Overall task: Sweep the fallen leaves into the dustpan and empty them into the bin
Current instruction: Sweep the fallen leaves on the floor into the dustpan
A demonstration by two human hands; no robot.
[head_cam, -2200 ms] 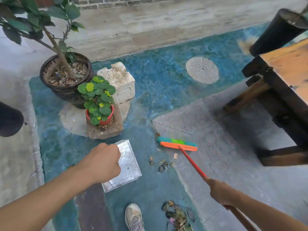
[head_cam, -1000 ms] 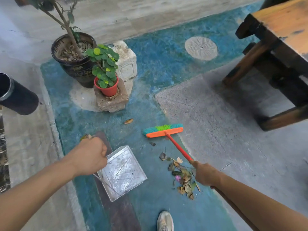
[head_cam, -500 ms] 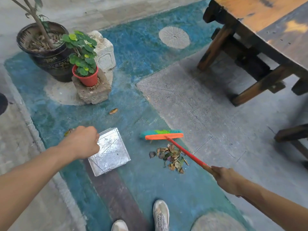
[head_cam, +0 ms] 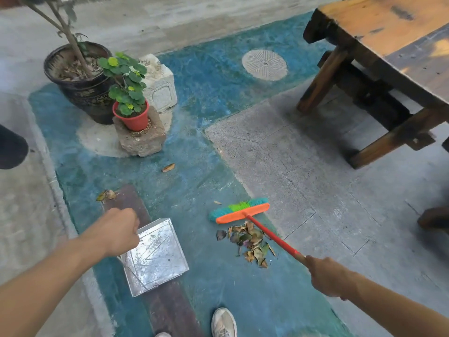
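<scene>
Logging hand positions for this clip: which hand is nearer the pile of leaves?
Right. The right hand grips the broom handle just beside the leaf pile. The left hand is farther away, across the metal dustpan.

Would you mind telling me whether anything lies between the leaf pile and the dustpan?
Nothing visible does: only bare blue floor separates the leaf pile from the dustpan, which sits to its left.
</scene>
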